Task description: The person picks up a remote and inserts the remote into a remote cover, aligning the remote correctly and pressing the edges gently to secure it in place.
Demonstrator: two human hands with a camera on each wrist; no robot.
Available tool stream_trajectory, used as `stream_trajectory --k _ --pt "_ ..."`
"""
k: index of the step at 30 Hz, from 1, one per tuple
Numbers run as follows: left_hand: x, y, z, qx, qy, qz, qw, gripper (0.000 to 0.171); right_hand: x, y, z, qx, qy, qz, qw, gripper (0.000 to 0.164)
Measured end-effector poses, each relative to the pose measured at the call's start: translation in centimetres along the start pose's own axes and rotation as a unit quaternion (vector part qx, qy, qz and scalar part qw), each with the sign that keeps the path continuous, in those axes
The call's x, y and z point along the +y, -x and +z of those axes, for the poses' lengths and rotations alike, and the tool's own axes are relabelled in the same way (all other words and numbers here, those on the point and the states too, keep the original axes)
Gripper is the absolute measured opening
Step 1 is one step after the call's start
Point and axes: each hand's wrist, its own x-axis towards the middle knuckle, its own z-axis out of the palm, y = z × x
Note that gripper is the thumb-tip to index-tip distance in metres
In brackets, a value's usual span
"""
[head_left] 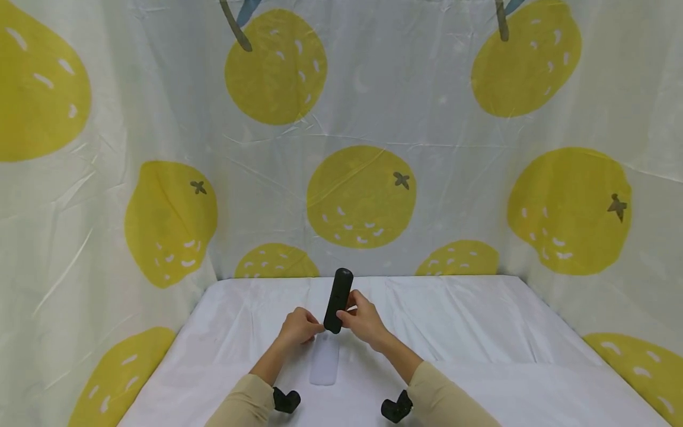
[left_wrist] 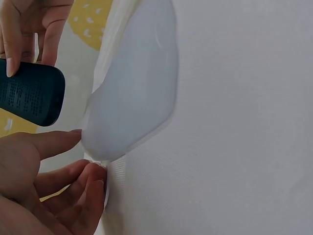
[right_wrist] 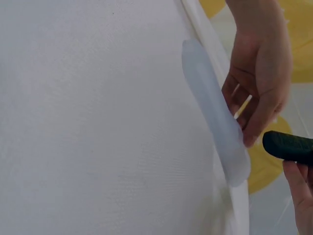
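A dark, rounded, elongated remote control (head_left: 338,300) with small print on one face (left_wrist: 29,93) is raised nearly upright in the head view. My right hand (head_left: 367,323) grips it near its lower end between thumb and fingers. Below it stretches a translucent whitish sleeve-like cover (head_left: 324,363), its far end close under the remote. My left hand (head_left: 299,326) pinches that far end of the cover, and the left wrist view shows a fingertip (left_wrist: 76,134) at its rounded edge. In the right wrist view the cover (right_wrist: 215,112) appears long and narrow beside the left hand (right_wrist: 266,73).
A white cloth covers the table (head_left: 453,332). Behind and at both sides hangs a pale curtain (head_left: 373,77) printed with yellow fruit. Black wrist mounts (head_left: 288,401) show by both beige sleeves (head_left: 448,391).
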Motion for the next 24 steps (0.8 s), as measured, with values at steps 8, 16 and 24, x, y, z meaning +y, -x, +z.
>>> stream_trajectory --k 8,16,24 --pt "0.2 0.2 0.2 0.003 -0.010 -0.009 0.9999 0.013 0.9 -0.1 0.8 0.026 0.028 0.000 0.999 0.024" --pt "-0.3 -0.1 0.4 0.012 -0.005 0.006 0.9999 0.008 1.6 -0.4 1.8 0.038 0.060 -0.010 0.997 0.024" --pt "0.1 0.4 0.2 0.012 0.005 0.010 0.9999 0.008 1.8 -0.4 2.6 0.059 0.061 0.008 0.996 0.024"
